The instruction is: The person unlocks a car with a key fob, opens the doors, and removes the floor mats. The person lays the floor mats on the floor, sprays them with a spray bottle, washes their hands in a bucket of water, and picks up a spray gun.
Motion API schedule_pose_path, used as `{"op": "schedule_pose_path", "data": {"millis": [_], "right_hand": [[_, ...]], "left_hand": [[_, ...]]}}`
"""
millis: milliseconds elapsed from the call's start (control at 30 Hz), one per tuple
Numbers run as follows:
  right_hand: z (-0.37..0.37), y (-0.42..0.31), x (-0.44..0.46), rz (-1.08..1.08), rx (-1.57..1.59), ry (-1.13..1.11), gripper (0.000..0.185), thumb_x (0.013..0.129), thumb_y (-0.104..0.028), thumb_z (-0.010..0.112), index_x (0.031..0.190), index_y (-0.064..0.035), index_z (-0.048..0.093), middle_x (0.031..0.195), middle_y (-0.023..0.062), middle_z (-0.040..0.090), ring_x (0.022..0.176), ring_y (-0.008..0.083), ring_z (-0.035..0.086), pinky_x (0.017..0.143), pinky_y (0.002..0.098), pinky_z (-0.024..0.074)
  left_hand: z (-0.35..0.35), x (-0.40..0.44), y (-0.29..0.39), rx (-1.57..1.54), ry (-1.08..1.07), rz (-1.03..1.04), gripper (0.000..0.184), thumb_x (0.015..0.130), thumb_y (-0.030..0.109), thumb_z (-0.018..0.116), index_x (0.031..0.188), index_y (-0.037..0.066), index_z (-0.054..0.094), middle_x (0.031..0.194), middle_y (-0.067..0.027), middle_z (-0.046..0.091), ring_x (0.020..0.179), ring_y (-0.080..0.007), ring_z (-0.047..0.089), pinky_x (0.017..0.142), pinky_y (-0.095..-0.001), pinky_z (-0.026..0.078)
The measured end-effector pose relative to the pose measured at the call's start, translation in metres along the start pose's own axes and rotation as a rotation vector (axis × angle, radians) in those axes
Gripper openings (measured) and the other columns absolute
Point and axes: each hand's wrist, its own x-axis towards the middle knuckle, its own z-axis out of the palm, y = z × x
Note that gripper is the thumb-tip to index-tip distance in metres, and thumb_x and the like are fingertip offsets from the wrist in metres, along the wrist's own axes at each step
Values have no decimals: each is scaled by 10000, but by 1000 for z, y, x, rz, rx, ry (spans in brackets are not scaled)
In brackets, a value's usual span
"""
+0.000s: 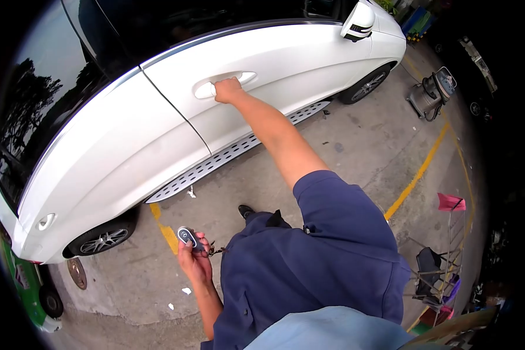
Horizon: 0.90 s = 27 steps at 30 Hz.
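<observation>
A white car (286, 58) stands side-on before me, its doors closed. My right hand (228, 91) is wrapped round the door handle (248, 77) of the front door, with the arm stretched forward. Low at my left side, my left hand (197, 259) grips a car key fob (188, 238), dark with a pale rim and a round emblem. The thumb lies on the fob's face. Some dark small pieces hang beside that hand; what they are I cannot make out.
A perforated running board (233, 154) juts out below the doors. A wheeled vacuum cleaner (430, 94) stands beyond the front wheel (366, 84). To the right is a metal rack (449, 251) with cloths. A green vehicle (26, 286) is at the far left. Yellow lines (417, 175) mark the concrete.
</observation>
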Motion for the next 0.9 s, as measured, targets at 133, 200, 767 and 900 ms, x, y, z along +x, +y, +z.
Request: {"op": "schedule_pose_path", "data": {"millis": [133, 200, 767, 900], "right_hand": [[-4, -2, -1, 17, 13, -21, 250, 679, -163, 551, 896, -87, 649, 921, 106, 646, 904, 229, 603, 838, 373, 391], [-1, -3, 0, 33, 0, -13, 247, 690, -172, 570, 914, -101, 645, 944, 86, 644, 926, 220, 594, 838, 365, 381], [4, -3, 0, 0, 5, 55, 276, 687, -146, 547, 946, -82, 620, 948, 107, 637, 947, 247, 578, 846, 375, 386], [1, -4, -1, -5, -11, 40, 268, 699, -147, 540, 945, -90, 627, 958, 101, 639, 946, 246, 581, 857, 377, 383]], "left_hand": [[1, -4, 0, 7, -5, 10, 242, 845, 107, 437, 1044, -26, 473, 856, -154, 586, 651, -163, 544, 509, -228, 414], [1, -8, -1, 5, -11, 16, 240, 845, 106, 436, 1041, -27, 476, 852, -154, 588, 650, -162, 544, 511, -228, 416], [-8, -36, -8, -54, 47, -10, 248, 865, 101, 422, 1086, -7, 447, 885, -160, 581, 697, -171, 549, 560, -236, 435], [-8, -40, -9, -69, 59, -11, 232, 878, 81, 402, 1085, -15, 444, 890, -164, 582, 720, -182, 554, 608, -258, 450]]}}
